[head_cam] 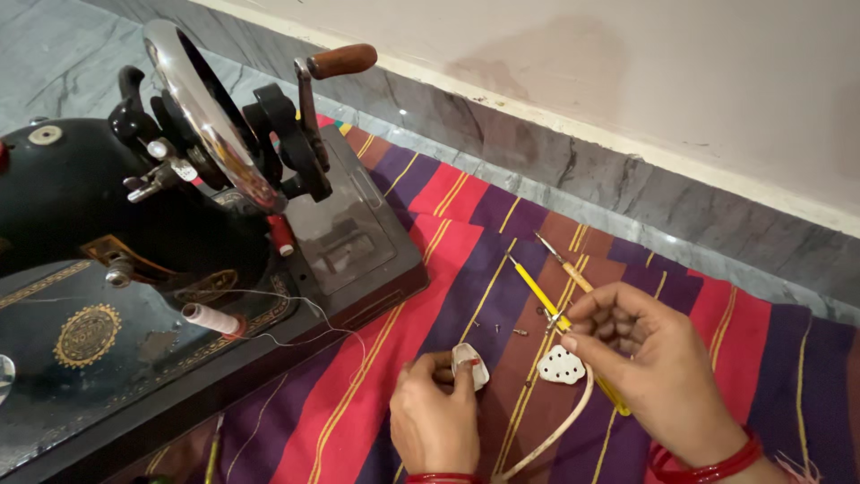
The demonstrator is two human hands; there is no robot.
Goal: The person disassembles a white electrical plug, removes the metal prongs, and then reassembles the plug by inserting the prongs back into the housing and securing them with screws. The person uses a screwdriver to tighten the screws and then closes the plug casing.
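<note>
Left hand (434, 417) pinches a small white plug piece (469, 363); right hand (649, 367) grips a yellow screwdriver (564, 323) beside the white plug base (562, 366).

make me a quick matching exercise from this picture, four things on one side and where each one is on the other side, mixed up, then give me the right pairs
Things:
1. Small white plug cover
2. White pin plate with holes
3. Yellow-handled screwdriver
4. Black sewing machine

Places:
A. On the striped cloth, at the left of the view
B. Pinched in the fingers of the left hand
C. Lying on the cloth, running under the right hand
D. On the cloth between the two hands, at the end of a white cord

Pairs: 1-B, 2-D, 3-C, 4-A
</note>
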